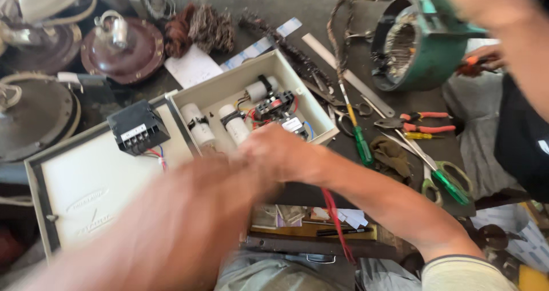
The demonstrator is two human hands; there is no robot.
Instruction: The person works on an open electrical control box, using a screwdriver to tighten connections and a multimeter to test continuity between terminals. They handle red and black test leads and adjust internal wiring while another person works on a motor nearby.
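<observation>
At the front edge of a cluttered dark worktop (400, 125), an open beige metal control box (251, 105) sits with white cylindrical capacitors (197, 125) and a black-and-red switch unit (274, 107) wired inside. Both of the person's hands meet at its near rim: the right hand (274, 151) is blurred over the box's lower edge, and the left hand (217, 176), more blurred, touches it; whether either grip is closed on anything cannot be told. The box's hinged lid (86, 194) lies flat to the left, carrying a black terminal block (137, 128). To the right lie a green-handled screwdriver (360, 142), red-handled pliers (423, 122) and a green motor housing (417, 42). Another person's arm (514, 33) reaches in at upper right.
</observation>
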